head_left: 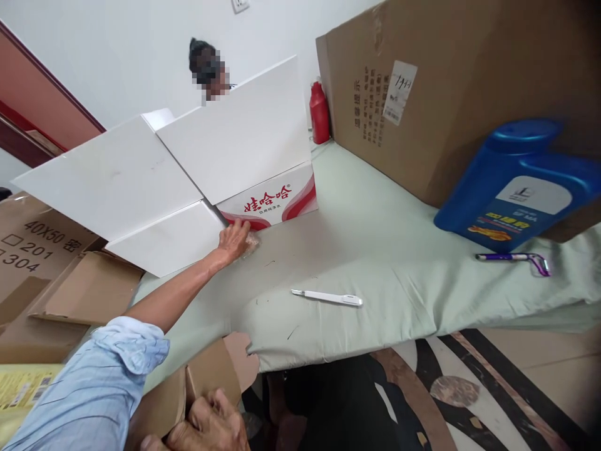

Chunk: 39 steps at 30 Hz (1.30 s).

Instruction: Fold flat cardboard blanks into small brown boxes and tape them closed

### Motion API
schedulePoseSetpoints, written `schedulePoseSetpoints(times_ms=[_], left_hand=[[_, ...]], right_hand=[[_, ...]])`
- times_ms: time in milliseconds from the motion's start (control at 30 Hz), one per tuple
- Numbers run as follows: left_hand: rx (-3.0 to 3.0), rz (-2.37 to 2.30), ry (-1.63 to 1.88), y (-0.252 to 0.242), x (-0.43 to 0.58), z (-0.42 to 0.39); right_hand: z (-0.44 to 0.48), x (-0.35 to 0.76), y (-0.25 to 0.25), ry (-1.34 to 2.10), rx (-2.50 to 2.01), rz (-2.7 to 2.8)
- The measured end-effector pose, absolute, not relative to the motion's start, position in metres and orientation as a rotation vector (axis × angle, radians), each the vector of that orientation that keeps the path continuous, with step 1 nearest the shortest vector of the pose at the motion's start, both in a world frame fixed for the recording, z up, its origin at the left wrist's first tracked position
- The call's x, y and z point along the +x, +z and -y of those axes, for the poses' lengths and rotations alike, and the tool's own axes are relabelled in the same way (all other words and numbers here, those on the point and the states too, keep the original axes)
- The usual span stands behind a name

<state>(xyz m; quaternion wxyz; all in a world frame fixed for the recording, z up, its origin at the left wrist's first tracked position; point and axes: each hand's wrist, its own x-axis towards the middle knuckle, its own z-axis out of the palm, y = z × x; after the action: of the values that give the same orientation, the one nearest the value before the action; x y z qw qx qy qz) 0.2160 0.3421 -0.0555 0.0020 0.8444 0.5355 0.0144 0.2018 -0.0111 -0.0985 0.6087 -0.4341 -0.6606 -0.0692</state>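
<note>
My left hand (235, 240), reaching out from a rolled blue sleeve, has its fingers closed on a crumpled piece of clear plastic (252, 243), perhaps packing tape. It is right at the lower front edge of a white carton (267, 203) with red lettering, whose flaps stand spread. Low in the view, my right hand (206, 426) is curled over the edge of a brown cardboard box (213, 369); part of that hand is cut off by the frame. A white-handled scalpel-like knife (328, 297) lies on the green cloth, apart from both hands.
A large brown carton (375, 106) stands at the back right, beside a red bottle (320, 113). In front of it are a blue jug (511, 188) and a purple razor-like item (514, 258). More cardboard (42, 263) is stacked at left. A person (209, 69) is behind the white carton.
</note>
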Motion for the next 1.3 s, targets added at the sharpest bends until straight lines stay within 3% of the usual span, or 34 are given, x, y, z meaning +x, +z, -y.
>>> schedulePoseSetpoints(times_ms=[167, 333, 567, 700, 800, 1067, 1300], left_hand=[[2.681, -1.504, -0.070, -0.043, 0.228, -0.329], [2.656, -1.311, -0.066, 0.020, 0.199, -0.292], [2.537, -1.314, 0.245, 0.117, 0.066, -0.102], [2.322, -1.480, 0.369, 0.102, -0.002, -0.001], [2.342, -1.462, 0.413, 0.071, -0.028, 0.030], [2.751, -1.273, 0.899, 0.023, -0.036, 0.023], [3.106, -1.302, 0.703, 0.015, -0.028, 0.024]], right_hand=[[0.008, 0.211, -0.092, -0.157, -0.909, 1.469], [0.012, 0.252, -0.077, -0.038, -0.790, 1.753], [-0.016, 0.263, -0.062, 0.136, -0.754, 1.772], [-0.032, 0.262, -0.058, 0.212, -0.774, 1.798], [-0.039, 0.265, -0.055, 0.245, -0.796, 1.826], [-0.040, 0.278, -0.057, 0.234, -0.760, 1.937], [-0.027, 0.286, -0.058, 0.117, -0.669, 2.095]])
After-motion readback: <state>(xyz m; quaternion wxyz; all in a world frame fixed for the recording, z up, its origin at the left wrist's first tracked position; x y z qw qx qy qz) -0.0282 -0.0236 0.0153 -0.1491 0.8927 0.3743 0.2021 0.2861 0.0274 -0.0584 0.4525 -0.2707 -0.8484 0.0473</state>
